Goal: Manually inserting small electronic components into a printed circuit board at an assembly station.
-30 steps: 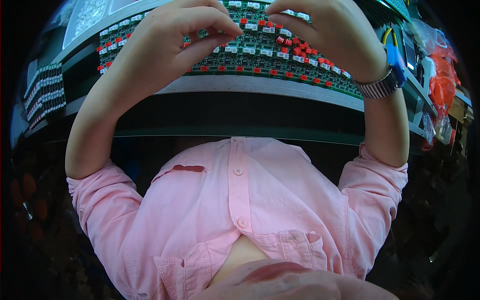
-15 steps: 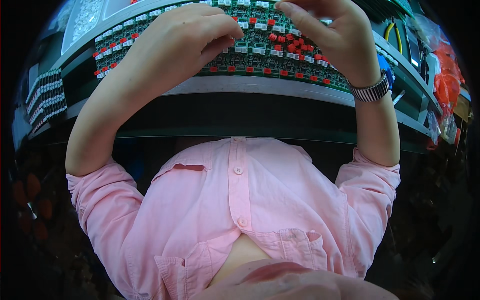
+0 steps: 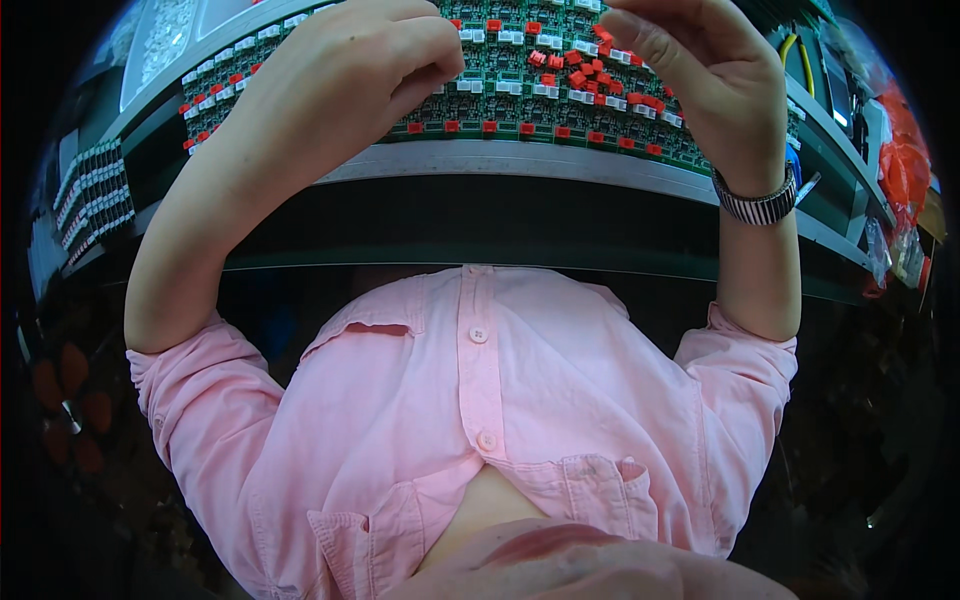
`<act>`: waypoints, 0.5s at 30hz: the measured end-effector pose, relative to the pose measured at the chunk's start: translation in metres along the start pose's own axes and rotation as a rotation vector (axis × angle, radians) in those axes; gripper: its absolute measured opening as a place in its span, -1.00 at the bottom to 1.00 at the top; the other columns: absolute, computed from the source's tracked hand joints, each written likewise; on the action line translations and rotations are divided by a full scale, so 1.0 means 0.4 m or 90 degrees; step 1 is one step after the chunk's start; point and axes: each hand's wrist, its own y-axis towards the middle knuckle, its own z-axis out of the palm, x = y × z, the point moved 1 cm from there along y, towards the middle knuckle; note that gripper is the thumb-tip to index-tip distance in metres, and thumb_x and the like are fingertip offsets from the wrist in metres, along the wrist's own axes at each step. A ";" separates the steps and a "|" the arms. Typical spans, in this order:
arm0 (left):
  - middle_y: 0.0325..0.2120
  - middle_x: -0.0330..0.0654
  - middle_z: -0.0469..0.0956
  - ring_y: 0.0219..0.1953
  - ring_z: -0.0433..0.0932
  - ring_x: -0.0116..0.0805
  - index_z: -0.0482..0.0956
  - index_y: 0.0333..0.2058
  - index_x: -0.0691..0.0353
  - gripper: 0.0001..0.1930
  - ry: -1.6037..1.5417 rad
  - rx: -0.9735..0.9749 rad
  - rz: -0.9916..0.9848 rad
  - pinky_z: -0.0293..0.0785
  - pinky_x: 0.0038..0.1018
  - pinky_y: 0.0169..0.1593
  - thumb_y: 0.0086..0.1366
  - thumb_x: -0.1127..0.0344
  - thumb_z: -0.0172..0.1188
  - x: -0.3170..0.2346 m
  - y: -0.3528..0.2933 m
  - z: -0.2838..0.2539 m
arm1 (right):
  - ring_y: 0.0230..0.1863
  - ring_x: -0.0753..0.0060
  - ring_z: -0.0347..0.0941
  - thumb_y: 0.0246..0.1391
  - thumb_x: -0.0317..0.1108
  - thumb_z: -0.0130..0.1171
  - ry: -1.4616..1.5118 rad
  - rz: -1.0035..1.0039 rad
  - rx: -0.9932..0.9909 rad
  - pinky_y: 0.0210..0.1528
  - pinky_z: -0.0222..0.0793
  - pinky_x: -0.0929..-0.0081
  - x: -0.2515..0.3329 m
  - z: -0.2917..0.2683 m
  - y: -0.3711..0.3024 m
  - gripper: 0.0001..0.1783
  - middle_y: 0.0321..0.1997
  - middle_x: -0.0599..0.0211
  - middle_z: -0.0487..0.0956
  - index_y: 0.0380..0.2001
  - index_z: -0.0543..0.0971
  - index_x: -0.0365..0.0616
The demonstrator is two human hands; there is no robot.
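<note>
Moved right hand [image 3: 708, 65] rightward — so near loose red connectors [image 3: 588, 70]; with left hand [image 3: 365, 75] curled over green boards [image 3: 498, 70] — cannot tell if gripping with either.

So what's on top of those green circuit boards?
Loose red pieces lie heaped on the green circuit boards, which also bear rows of white and red blocks. The left hand and right hand hide whatever lies beneath them.

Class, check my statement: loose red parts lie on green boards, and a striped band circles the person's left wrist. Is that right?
Not quite: in the head view, the striped band circles the right wrist. Loose red parts do lie on green boards.
</note>
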 end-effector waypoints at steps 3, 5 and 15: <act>-0.40 -0.13 0.54 -0.35 0.53 -0.21 0.53 -0.41 0.26 -0.93 -0.001 0.007 0.008 0.47 -0.45 -0.23 0.13 0.50 0.25 0.006 0.001 0.002 | -0.37 0.58 0.48 0.12 -0.61 0.20 -0.010 0.014 0.008 -0.28 0.41 0.79 0.007 -0.002 -0.003 -0.88 -0.26 0.23 0.58 -0.24 0.57 -0.35; -0.38 -0.13 0.54 -0.33 0.52 -0.21 0.54 -0.40 0.26 -0.94 -0.011 0.012 0.019 0.47 -0.45 -0.22 0.13 0.50 0.25 0.010 0.005 0.005 | -0.35 0.58 0.48 0.09 -0.64 0.21 0.020 0.018 0.023 -0.27 0.41 0.81 0.010 -0.005 -0.003 -0.86 -0.26 0.23 0.58 -0.24 0.57 -0.34; -0.34 -0.16 0.49 -0.28 0.48 -0.21 0.58 -0.38 0.24 -0.95 -0.048 0.002 0.047 0.45 -0.44 -0.19 0.16 0.48 0.24 0.000 0.129 0.023 | -0.37 0.46 0.46 -0.02 -0.51 0.31 -0.236 -0.217 0.137 -0.37 0.40 0.63 0.031 -0.006 0.022 -0.80 -0.29 0.36 0.59 -0.25 0.65 -0.12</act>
